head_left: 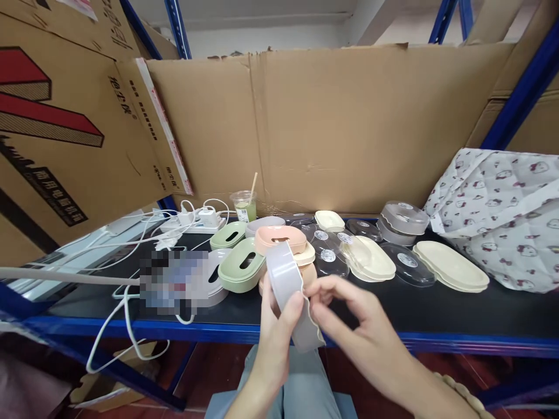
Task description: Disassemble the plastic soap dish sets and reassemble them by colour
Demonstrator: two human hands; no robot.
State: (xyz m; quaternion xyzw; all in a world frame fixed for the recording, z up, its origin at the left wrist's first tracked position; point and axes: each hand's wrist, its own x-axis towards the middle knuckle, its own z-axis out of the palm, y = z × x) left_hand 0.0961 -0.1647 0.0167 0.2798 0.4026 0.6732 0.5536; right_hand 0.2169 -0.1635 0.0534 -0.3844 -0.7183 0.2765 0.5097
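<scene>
Grey soap-box half [290,291] (one, wavy-edged) pinched by both left hand [279,331] and right hand [358,326] fingers, before two green lids [241,271].

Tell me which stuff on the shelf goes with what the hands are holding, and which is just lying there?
Goes with it:
grey lid in both hands
green lids
pink lid
cream trays
clear covers

Just lying there:
green drink cup
white cables
patterned bag

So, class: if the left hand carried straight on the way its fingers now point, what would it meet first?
The left hand, gripping the grey tray, points up and away toward the shelf. First in line is probably the pink box stacked just behind, though depth is hard to judge.
</scene>
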